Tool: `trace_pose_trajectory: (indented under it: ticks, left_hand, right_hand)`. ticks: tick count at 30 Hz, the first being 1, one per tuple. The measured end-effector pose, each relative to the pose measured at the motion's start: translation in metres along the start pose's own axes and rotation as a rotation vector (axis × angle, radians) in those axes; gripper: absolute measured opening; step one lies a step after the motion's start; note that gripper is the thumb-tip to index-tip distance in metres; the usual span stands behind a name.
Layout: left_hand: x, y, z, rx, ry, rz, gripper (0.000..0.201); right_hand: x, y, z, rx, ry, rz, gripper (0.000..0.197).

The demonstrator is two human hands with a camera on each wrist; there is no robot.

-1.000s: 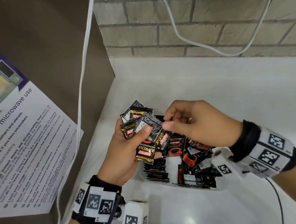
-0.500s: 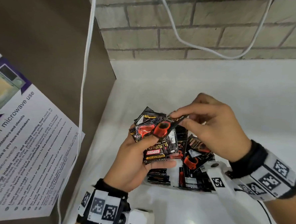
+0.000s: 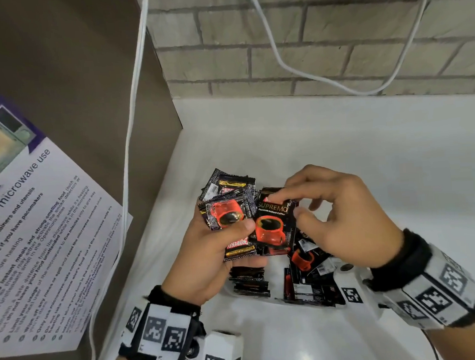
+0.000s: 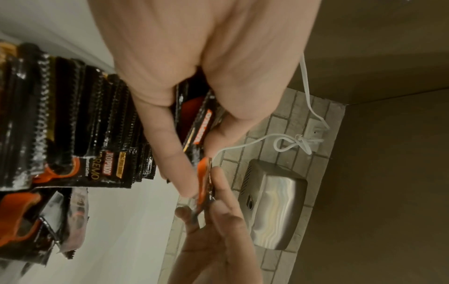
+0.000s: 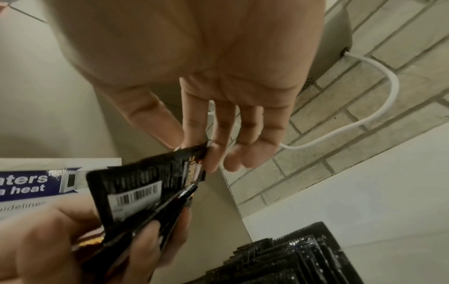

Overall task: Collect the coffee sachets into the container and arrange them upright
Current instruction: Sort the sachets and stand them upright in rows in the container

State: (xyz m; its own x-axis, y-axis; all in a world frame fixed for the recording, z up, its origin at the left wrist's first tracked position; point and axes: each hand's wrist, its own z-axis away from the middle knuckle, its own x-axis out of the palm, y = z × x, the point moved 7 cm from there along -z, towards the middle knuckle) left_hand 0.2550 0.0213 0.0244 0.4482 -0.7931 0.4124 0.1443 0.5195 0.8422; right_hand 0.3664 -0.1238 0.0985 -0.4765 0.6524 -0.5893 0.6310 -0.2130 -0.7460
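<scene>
My left hand (image 3: pixel 234 235) grips a fanned stack of black coffee sachets (image 3: pixel 227 208), thumb pressed on the top one. My right hand (image 3: pixel 285 204) pinches the top edge of a single sachet (image 3: pixel 274 227) printed SUPREMO with a red cup, held face up against the stack's right side. Both hover over the white container (image 3: pixel 277 286), where more sachets (image 3: pixel 251 282) stand on edge in rows. In the left wrist view the fingers (image 4: pixel 170 153) clamp the stack (image 4: pixel 201 124). In the right wrist view the fingertips (image 5: pixel 213 153) hold the sachet (image 5: pixel 136 192) by its corner.
A microwave-use poster (image 3: pixel 40 247) hangs on the brown panel at left, beside a white cable (image 3: pixel 133 130). A brick wall (image 3: pixel 306 50) backs the white counter (image 3: pixel 340 145). A steel wall appliance (image 4: pixel 274 203) is mounted above.
My right hand turned the single sachet from edge-on above the stack to face up at the stack's right side. Both hands shifted slightly lower over the container.
</scene>
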Motion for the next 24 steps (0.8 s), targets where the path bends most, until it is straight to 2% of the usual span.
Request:
trace_pose_trajectory:
  ticks: [2, 4, 8, 10, 14, 17, 24]
  left_hand:
    - [0.0, 0.002, -0.002, 0.033, 0.015, -0.001, 0.07]
    - [-0.001, 0.003, -0.003, 0.056, 0.016, -0.005, 0.069]
    - [-0.001, 0.004, -0.003, 0.058, 0.004, -0.015, 0.071]
    - [-0.005, 0.006, -0.004, 0.064, 0.029, -0.019, 0.071]
    - [-0.015, 0.008, -0.004, 0.07, 0.073, 0.0, 0.063]
    - [-0.02, 0.009, -0.003, 0.069, 0.084, -0.002, 0.067]
    - [-0.019, 0.009, -0.004, 0.067, 0.069, -0.029, 0.068]
  right_hand:
    - [-0.003, 0.0, -0.002, 0.041, 0.051, -0.043, 0.015]
    - [-0.006, 0.004, -0.005, 0.11, 0.086, -0.1, 0.005]
    - [-0.003, 0.015, -0.004, 0.253, 0.006, -0.175, 0.033]
    - [-0.003, 0.02, -0.004, 0.312, -0.046, -0.161, 0.04]
    - [-0.004, 0.034, -0.005, 0.433, -0.183, -0.123, 0.018]
    - [-0.001, 0.04, -0.005, 0.45, -0.275, -0.052, 0.011]
    - [0.018, 0.054, -0.01, 0.405, -0.409, 0.135, 0.015]
